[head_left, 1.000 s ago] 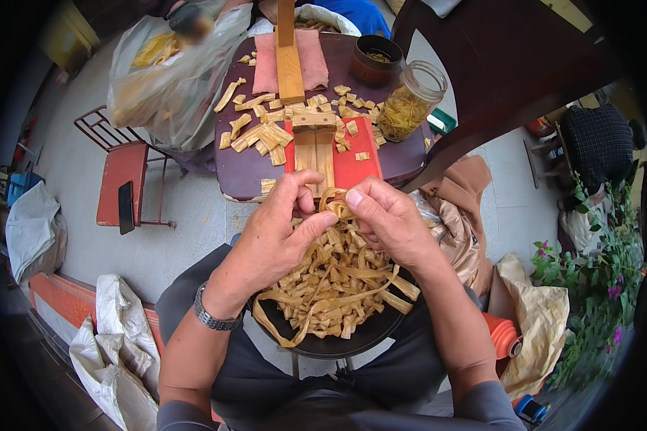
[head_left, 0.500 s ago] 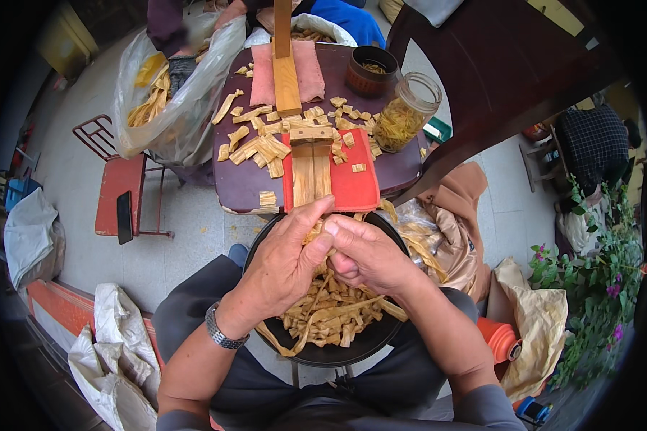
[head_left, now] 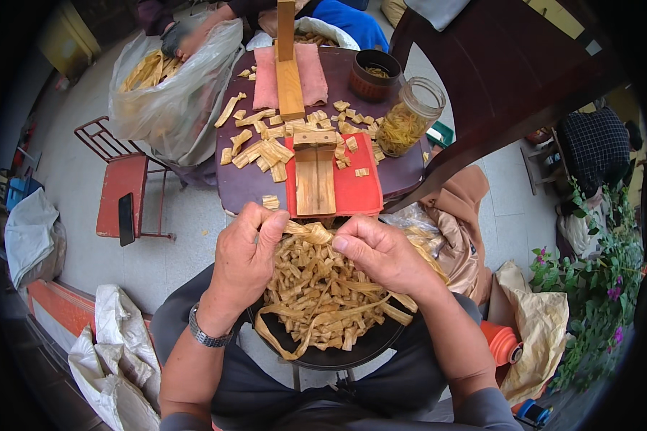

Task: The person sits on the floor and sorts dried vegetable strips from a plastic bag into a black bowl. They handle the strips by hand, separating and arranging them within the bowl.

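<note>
Between my two hands a tan, flat, fibrous strip is stretched, with a folded or knotted lump [head_left: 309, 232] at its middle. My left hand [head_left: 243, 255] pinches its left end between thumb and fingers. On the other side my right hand [head_left: 381, 257] pinches the right end. Right below them, a black round pan [head_left: 338, 363] on my lap holds a heap of small knotted tan pieces [head_left: 316, 287], with several long strips lying over it. Just beyond my hands, a wooden block with a groove [head_left: 315, 190] rests on a red cloth [head_left: 359, 194].
A dark purple seat [head_left: 248, 194] carries cut tan pieces [head_left: 266, 152], a wooden bar [head_left: 290, 90], a pink cloth [head_left: 313, 75], a dark bowl [head_left: 366, 87] and a glass jar [head_left: 411, 115]. At upper left, another person's hands reach into a plastic bag [head_left: 187, 108]. A red chair [head_left: 118, 190] stands left.
My hands were close together over the strip; they have moved apart, pulling it out between them. The other person's hands have come further into view at the plastic bag.
</note>
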Available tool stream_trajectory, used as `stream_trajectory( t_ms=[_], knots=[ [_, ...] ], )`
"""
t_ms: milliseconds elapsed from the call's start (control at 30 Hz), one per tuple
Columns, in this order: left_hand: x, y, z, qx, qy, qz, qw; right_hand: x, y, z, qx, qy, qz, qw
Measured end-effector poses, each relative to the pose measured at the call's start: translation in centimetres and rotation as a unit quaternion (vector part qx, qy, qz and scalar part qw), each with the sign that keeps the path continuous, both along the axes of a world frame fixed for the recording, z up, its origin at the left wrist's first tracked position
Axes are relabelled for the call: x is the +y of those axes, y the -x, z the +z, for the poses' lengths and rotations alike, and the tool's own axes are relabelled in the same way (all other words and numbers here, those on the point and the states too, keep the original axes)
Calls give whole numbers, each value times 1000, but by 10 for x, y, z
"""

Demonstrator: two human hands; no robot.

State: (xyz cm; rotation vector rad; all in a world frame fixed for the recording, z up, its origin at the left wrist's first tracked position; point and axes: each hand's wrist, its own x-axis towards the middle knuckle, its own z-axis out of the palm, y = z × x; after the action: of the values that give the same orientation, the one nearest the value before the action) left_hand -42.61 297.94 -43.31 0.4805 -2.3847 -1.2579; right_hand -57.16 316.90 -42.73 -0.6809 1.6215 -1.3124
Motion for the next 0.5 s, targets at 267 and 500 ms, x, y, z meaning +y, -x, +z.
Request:
stream_trajectory(
  t_ms=[267, 500],
  knots=[
    [7, 2, -8, -18, 127, -230, 965, -1, -10, -12, 197, 47, 20, 979],
    [16, 5, -7, -164, -27, -262, 950, -3, -20, -22, 298, 86, 45, 950]
  ],
)
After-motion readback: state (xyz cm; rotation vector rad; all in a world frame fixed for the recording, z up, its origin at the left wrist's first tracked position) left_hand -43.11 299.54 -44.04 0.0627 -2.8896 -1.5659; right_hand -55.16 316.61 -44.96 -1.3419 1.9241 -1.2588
